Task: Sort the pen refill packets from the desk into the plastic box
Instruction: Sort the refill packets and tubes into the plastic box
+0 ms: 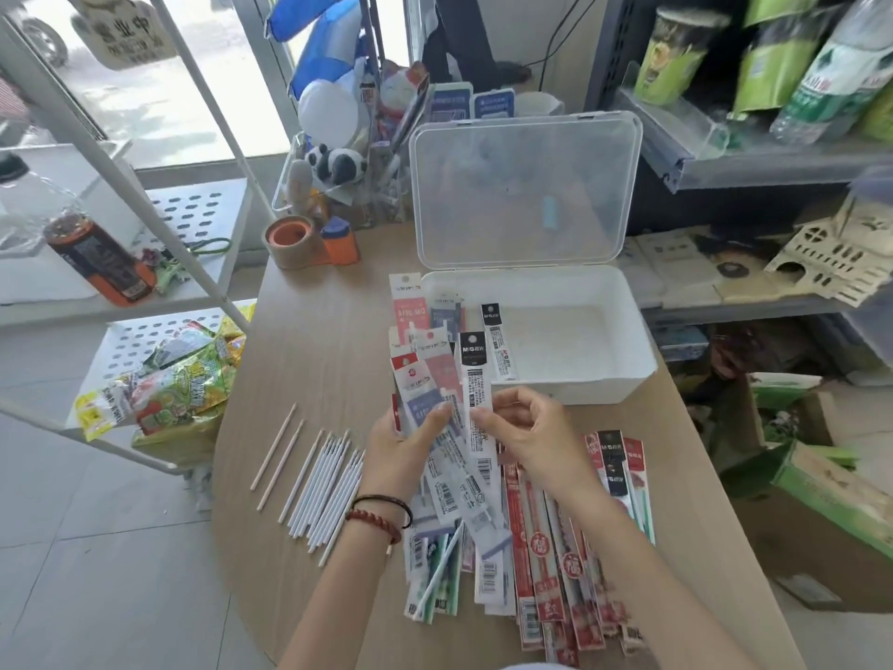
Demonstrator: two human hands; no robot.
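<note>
The pale wooden bench (314,331) with a curved near-left edge carries everything. The white plastic box (642,360) sits toward its far right, the right wall close to the bench edge. The box's clear hinged lid (526,195) stands open and upright behind it, so the bare floor of the box is open from above and from the near side.

A spread pile of red, white and green pen refill packets (541,563) lies nearer than the box, running down to the near bench edge. A fan of pink, white and lilac refill packets (425,360) is raised just left of the box's near-left corner. The left hand (401,442) grips the fan's lower part, fingers curled round it. The right hand (526,427), just in front of the box's near wall, pinches one black-topped white packet (476,374) at the fan's right side. Another black-topped packet (500,345) overlaps the box's left rim; whether it rests inside cannot be told.

A row of loose white refill sticks (324,481) lies well left of the box, with bare wood between the two.
</note>
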